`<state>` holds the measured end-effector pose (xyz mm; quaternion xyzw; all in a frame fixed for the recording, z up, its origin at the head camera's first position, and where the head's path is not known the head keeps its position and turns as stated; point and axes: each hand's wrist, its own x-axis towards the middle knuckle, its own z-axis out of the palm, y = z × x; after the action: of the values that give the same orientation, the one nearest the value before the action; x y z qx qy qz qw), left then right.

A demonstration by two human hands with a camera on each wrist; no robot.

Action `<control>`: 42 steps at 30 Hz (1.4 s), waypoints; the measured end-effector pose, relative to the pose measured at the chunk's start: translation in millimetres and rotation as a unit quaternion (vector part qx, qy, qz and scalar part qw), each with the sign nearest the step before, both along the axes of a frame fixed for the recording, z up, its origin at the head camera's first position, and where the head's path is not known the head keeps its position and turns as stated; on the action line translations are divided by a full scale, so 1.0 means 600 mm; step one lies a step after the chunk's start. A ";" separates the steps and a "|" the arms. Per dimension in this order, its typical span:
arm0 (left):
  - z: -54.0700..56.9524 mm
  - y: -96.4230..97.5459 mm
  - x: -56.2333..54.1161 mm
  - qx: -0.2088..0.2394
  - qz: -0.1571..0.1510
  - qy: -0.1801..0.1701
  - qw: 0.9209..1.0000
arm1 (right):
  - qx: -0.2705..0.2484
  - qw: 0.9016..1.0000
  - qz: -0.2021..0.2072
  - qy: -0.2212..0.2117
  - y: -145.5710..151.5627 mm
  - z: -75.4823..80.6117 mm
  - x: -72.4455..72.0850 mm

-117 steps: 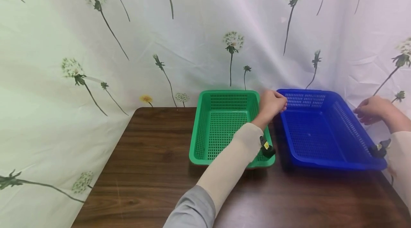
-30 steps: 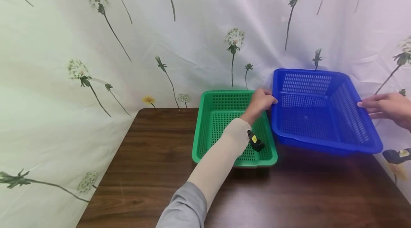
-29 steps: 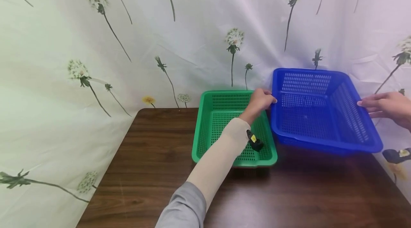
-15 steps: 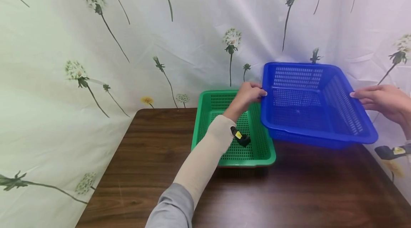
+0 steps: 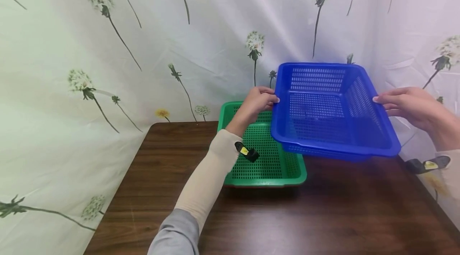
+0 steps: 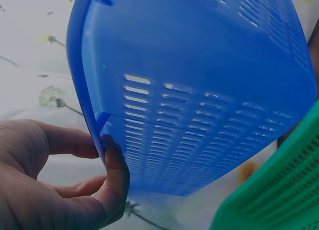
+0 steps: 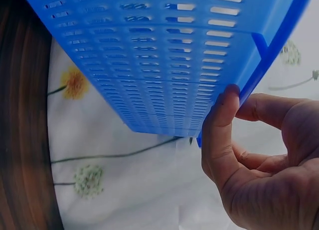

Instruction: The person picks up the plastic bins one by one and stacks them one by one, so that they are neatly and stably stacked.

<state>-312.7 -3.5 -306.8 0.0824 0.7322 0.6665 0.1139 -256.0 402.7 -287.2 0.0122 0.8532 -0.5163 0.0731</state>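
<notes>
A blue plastic basket (image 5: pixel 316 107) with slotted walls hangs above the table, tilted, between my two hands. My left hand (image 5: pixel 256 103) pinches its left rim; in the left wrist view, fingers (image 6: pixel 115 175) curl under the lip. On the opposite side my right hand (image 5: pixel 413 107) pinches the right rim, its fingers (image 7: pixel 219 135) beneath the edge in the right wrist view. Below and to the left stands a green basket (image 5: pixel 266 182), partly covered by my left forearm and overlapped by the blue basket in the head view. Nothing shows inside the blue basket.
The dark wooden table (image 5: pixel 172 159) carries the green basket. Behind and at both sides hangs a white curtain (image 5: pixel 212 47) printed with dandelions, close to the table's back edge. A small black device (image 5: pixel 248 152) is strapped on the left wrist.
Both hands have taken hold of the blue basket's rims and raised it off the table. It has moved left, now overlapping the green basket's right side, which stays in place.
</notes>
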 end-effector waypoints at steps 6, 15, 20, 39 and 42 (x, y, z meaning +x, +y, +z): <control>0.008 -0.032 0.003 0.012 -0.002 0.002 1.000 | -0.016 1.000 0.010 -0.001 -0.028 0.012 -0.005; 0.017 -0.081 0.013 0.029 0.026 0.017 0.999 | 0.014 0.999 0.029 0.011 -0.082 0.021 -0.019; 0.022 -0.111 0.023 0.024 0.032 0.028 0.999 | -0.014 0.999 0.030 0.012 -0.110 0.023 -0.024; 0.032 -0.210 0.062 -0.013 0.033 0.057 0.998 | -0.028 0.998 0.055 0.030 -0.199 0.029 -0.027; 0.030 -0.223 0.066 -0.016 0.034 0.055 0.998 | -0.043 0.997 0.058 0.033 -0.212 0.026 -0.026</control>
<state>-272.9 -137.5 -289.0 0.0922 0.7505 0.6524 0.0518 -271.3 275.4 -271.7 -0.0580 0.8313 -0.5476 0.0751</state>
